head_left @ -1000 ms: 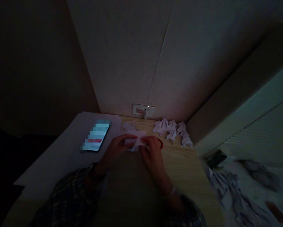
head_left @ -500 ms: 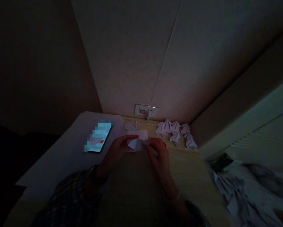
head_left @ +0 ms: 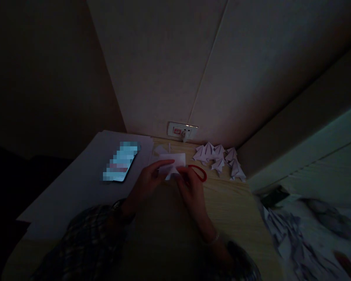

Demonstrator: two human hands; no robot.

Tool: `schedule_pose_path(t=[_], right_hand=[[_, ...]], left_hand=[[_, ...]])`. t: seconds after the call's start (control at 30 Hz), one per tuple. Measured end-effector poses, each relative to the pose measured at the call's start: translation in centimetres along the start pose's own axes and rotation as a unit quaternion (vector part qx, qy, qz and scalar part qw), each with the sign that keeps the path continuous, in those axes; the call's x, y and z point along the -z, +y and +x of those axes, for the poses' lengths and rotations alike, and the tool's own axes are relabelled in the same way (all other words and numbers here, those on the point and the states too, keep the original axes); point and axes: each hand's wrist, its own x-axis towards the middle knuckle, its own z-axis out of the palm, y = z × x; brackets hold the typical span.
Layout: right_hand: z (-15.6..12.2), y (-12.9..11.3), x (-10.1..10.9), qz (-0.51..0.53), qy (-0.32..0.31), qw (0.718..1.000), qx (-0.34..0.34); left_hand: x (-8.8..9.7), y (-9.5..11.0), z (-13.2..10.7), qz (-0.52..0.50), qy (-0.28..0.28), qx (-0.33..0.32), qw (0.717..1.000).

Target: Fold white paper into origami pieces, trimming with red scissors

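Between my hands is a small piece of white paper, partly folded, with a pointed flap at its lower edge. My left hand grips its left side, the index finger lying along the top. My right hand pinches the flap at the lower right; the fingertips partly cover the fold. A red loop handle, like that of scissors, shows just beyond my right hand, its other end hidden. Small paper scraps lie behind the held paper.
Several folded paper pieces stand at the table's back right. A lit phone rests on large white sheets at left. A wall socket with a plug sits behind. More folded papers lie in a heap lower right.
My right hand has shifted left, bringing the paper's flap inward toward the middle. The red loop handle now shows more fully. The whole view has tilted slightly.
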Motion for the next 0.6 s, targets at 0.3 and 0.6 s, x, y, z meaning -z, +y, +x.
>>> schedule_pose_path(t=[0.3,0.6], right_hand=[[0.02,-0.43,0.65,-0.031,0.027,0.998,0.048],[0.0,-0.17,0.82,-0.033,0.032,0.997,0.055]], left_hand=[[-0.18,0.51,-0.22,-0.1,-0.023,0.06,0.993],[0.0,-0.08,0.16,-0.066,-0.006,0.023,0.998]])
